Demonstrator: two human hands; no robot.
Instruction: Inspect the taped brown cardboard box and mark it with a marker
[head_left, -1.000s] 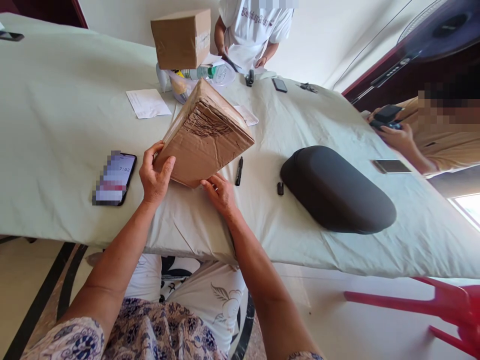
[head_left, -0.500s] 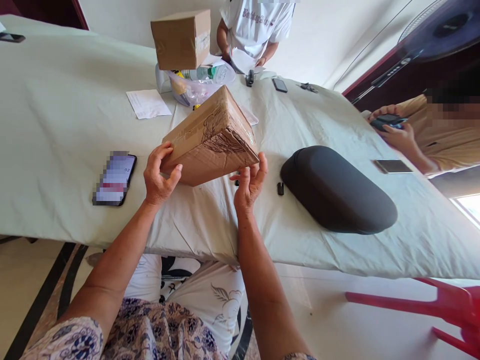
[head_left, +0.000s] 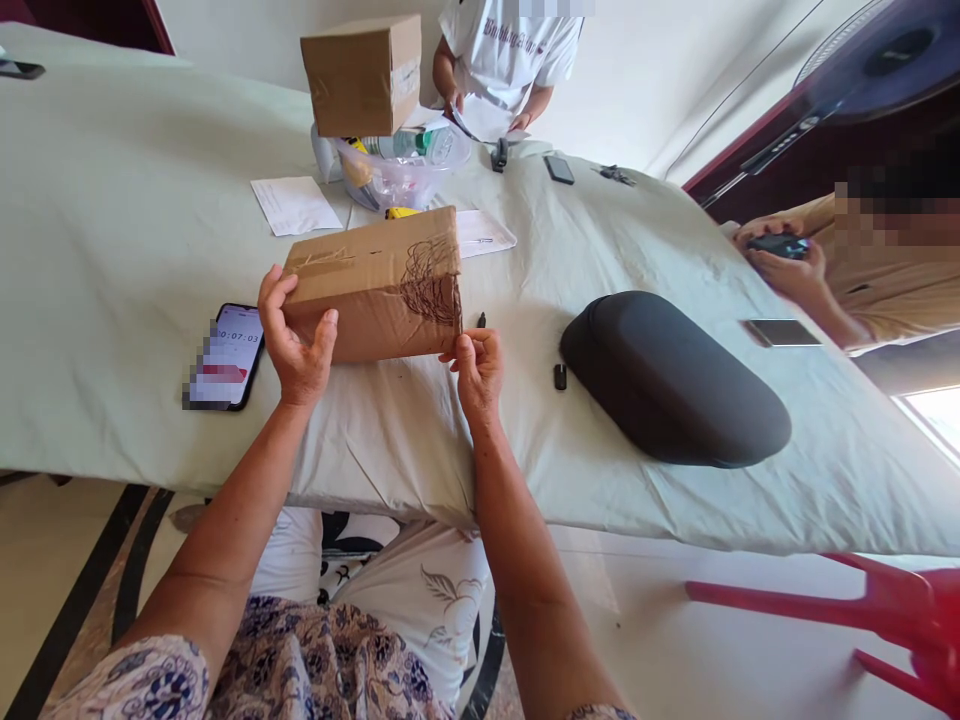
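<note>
A brown cardboard box (head_left: 375,290) with dark scribbles near its right end is between my hands, above or on the pale green cloth. My left hand (head_left: 296,345) grips its left end, thumb on the near face and fingers at the far side. My right hand (head_left: 476,370) pinches the lower right corner of the box. A black pen (head_left: 481,320), mostly hidden, lies just beyond my right hand. Left of the box, a phone (head_left: 229,355) with a lit timer screen lies on the cloth.
A black hard case (head_left: 675,380) and a small black cap (head_left: 560,377) lie to the right. Behind stands a clear plastic basin (head_left: 405,180) with a bottle, a second carton (head_left: 349,80) above it. Papers (head_left: 295,205) lie nearby. Two people sit at the far and right sides.
The box has come down and left, turning from a tilt to nearly level, with both hands following it. My right fingers have closed from a looser hold to a pinch at its corner.
</note>
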